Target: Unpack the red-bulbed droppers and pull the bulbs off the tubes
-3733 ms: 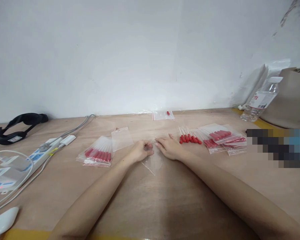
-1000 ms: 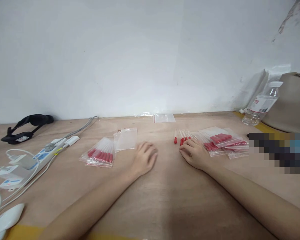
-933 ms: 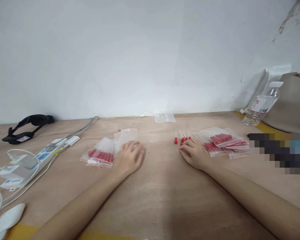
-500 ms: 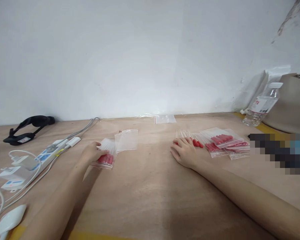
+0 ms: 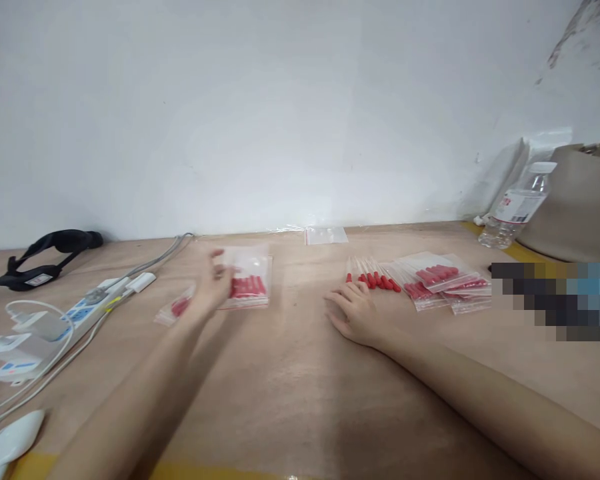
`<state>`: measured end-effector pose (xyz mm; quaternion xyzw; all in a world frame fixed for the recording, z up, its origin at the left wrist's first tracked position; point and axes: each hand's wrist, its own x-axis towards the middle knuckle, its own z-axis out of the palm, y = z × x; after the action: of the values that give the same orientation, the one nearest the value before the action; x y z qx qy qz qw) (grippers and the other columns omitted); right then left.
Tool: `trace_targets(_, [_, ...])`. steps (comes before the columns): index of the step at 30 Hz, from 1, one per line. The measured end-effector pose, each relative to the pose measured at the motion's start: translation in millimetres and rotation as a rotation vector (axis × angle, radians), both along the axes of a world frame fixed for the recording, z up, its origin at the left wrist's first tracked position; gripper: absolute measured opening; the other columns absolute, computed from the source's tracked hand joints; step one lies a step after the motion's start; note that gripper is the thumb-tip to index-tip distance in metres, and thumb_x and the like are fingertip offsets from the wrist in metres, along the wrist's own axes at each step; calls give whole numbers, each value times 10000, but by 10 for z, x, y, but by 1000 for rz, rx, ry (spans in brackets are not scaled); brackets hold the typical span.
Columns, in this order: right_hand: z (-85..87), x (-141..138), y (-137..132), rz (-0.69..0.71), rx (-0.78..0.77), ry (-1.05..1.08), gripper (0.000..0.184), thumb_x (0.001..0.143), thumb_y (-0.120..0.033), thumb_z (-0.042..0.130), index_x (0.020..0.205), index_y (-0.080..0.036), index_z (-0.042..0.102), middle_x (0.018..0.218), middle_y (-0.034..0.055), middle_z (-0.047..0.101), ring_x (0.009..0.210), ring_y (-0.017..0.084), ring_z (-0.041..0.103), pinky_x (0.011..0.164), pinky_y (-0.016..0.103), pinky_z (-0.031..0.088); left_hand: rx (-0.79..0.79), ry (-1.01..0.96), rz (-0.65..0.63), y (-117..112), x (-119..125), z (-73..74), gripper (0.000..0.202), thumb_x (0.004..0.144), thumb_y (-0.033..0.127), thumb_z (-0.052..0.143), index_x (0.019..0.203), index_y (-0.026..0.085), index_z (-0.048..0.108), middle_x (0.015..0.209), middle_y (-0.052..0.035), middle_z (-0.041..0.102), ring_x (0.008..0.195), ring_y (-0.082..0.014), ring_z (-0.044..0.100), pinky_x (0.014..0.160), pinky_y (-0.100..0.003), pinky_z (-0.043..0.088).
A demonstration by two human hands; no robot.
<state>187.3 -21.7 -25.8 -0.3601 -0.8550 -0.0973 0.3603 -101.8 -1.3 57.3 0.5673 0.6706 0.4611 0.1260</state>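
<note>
My left hand (image 5: 215, 277), smeared by motion, is at the left edge of a small clear zip bag (image 5: 250, 300) with red pieces inside. This bag lies over other clear bags; I cannot tell whether the fingers grip it. Partly behind my left wrist lies another zip bag (image 5: 166, 316) with red contents. My right hand (image 5: 355, 312) rests palm down, its fingers loosely apart and nothing seen in them. Just beyond its fingertips lie several loose pale sticks with red bulb-shaped ends (image 5: 379, 280). Right of these, filled zip bags (image 5: 437, 275) overlap in a pile.
A flat clear bag (image 5: 326, 235) lies by the wall. At left are a power strip (image 5: 83, 310) with plugs and cables, a black strap-like frame (image 5: 50, 257) and a white rounded object (image 5: 13, 440). At right, a water bottle (image 5: 520, 207) leans near a beige container (image 5: 575, 207).
My left hand has moved right and slightly away; a filled bag now covers the clear bags there, and another shows behind my wrist. My right hand has drawn back slightly, uncovering more red-ended sticks.
</note>
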Motion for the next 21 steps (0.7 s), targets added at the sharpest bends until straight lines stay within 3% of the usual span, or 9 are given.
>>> trace_targets(4, [-19,-69,-48,118,-3,16,419,768,-191,500,1180,-143,440,1061,112,556,911,189,507,800,336,368,-144,-147,-300,146,627,-491,360,753,120,439,1109,178,439,606,41,514,450,-80,480,463,-176,383])
trace_targets(8, [-60,-56,16,169,-3,42,263,770,-105,451,1007,-165,548,967,83,579,855,160,518,746,285,409,-125,-100,-335,212,935,-788,300,740,91,448,1025,164,505,591,40,485,505,-94,493,532,-209,415])
trace_targets(12, [-94,-40,77,185,25,10,162,798,-104,446,764,-175,588,760,39,594,733,141,509,714,290,399,13,-2,-353,61,939,-790,286,711,161,572,994,194,546,967,-50,528,924,-178,519,825,-325,415])
trace_targets(14, [-95,-40,82,176,24,13,154,800,-108,456,769,-175,592,751,33,599,731,142,505,717,298,392,127,122,-468,-76,893,-736,270,710,236,616,974,207,567,1102,-68,474,1083,-213,438,925,-361,357])
trace_targets(18, [-97,-35,79,181,-19,36,147,808,-111,455,754,-165,581,745,42,595,727,138,503,693,276,393,220,356,-814,-259,831,-685,211,738,316,615,907,192,594,1055,-73,508,1009,-194,494,874,-326,411])
trace_targets(21, [-108,-27,82,180,-29,42,136,809,-114,463,735,-164,566,722,34,588,709,132,504,686,270,383,282,406,-837,-258,838,-709,132,804,261,539,884,190,614,1016,-69,548,977,-180,510,859,-318,424])
